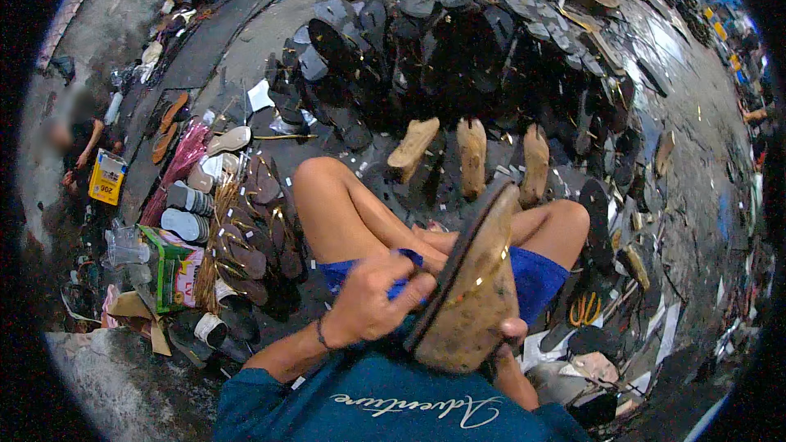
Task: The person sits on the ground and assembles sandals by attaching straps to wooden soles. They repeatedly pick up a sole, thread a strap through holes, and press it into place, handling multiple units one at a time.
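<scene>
A worn wooden shoe last (475, 307) is tilted upright in front of my chest, with a dark sole (460, 255) lying along its left side. My right hand (512, 337) grips the last low on its right edge; most of those fingers are hidden behind it. Beside the sole's edge is my left hand (378, 296), its fingers curled and the thumb pressed toward them. The hand is slightly blurred, and whatever it pinches is too small or hidden to name. Past my crossed legs, three more wooden lasts (472, 157) lie on the ground.
Dark sandals and soles (426, 41) are heaped in a wide arc ahead. At left lie brown sandals (244, 252), a green package (176, 270), grey sole pieces (187, 225) and a yellow container (108, 177). Scraps (594, 367) litter the right. Another person's arm (88, 146) shows far left.
</scene>
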A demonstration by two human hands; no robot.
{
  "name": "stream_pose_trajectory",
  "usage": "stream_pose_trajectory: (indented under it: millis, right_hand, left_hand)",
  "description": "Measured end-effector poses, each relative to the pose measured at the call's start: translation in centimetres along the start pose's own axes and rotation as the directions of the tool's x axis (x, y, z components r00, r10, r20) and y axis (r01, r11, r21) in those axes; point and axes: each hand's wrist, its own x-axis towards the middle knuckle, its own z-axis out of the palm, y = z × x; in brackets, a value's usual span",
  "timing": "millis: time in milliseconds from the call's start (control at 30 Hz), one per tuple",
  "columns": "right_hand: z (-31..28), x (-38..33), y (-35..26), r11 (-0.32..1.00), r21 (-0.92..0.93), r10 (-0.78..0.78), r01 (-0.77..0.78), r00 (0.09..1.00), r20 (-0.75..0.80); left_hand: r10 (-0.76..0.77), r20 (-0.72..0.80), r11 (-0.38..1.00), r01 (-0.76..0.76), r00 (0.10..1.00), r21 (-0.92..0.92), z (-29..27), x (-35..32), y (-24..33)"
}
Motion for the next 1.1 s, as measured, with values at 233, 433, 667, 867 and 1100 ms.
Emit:
stream_pose_trajectory:
  millis: [233, 433, 667, 867, 1100]
  right_hand:
    - [-2.3, -5.5, -0.9, 0.993, 0.108, 0.075, -0.043, 0.945, -0.319]
    - [-1.6, -5.5, -1.5, 0.975, 0.015, 0.215, -0.223, 0.919, -0.330]
    - [-1.5, -3.1, -2.5, 0.960, -0.251, 0.077, -0.124, 0.979, -0.190]
    - [-6.7, 1.6, 0.4, 0.654, -0.709, 0.214, -0.265, 0.963, -0.162]
    - [-9.2, 1.2, 7.5, 0.551, -0.695, 0.339, -0.462, 0.885, -0.319]
  left_hand:
    - [-0.235, 0.285, 0.643, 0.369, 0.929, -0.671, 6.4, -6.0, -1.5]
    - [-0.298, 0.491, 0.500, 0.572, 0.818, -0.650, 5.8, -7.8, -2.9]
    - [-0.098, 0.534, -0.016, 0.535, 0.840, -0.845, 5.6, -2.2, -2.9]
    - [-0.103, 0.250, 0.673, 0.252, 0.963, -0.695, 2.5, -2.6, -5.5]
    - [-0.311, 0.166, 0.768, 0.350, 0.936, -0.536, 8.4, -6.6, -12.1]
